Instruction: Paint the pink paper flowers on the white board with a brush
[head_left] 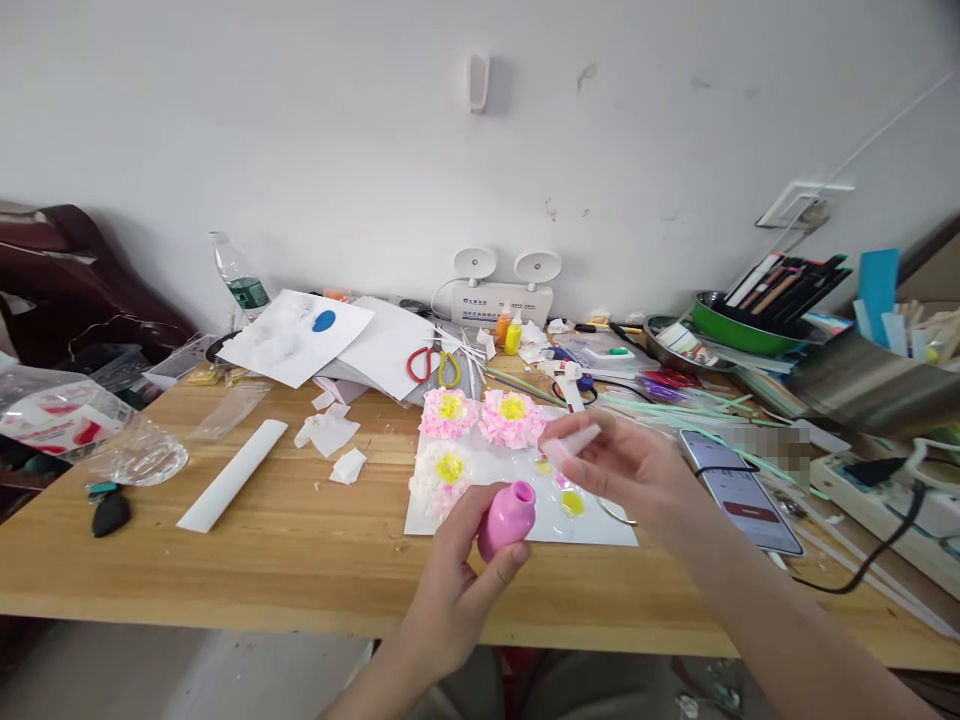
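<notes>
My left hand (472, 580) is wrapped round a small pink bottle (508, 525), its uncapped mouth tilted up towards me. Between the fingertips of my right hand (626, 465) is a small pale piece (574, 442), whitish with a pink tint; its exact kind I cannot make out. Under both hands lies a white sheet (517, 475). Two fluffy pink flowers (512, 415) with yellow centres sit along its far edge, and a mostly white flower (442, 480) is at its left. Near my right hand are yellow and pink paint spots (572, 502) on the sheet.
Scissors (435, 368), a glue gun (568, 380), a yellow bottle (513, 335) and paper sheets (300, 335) crowd the back. A phone (742, 492) and a power strip (885, 515) lie right. Torn paper (328, 430) and a white roll (234, 475) lie left.
</notes>
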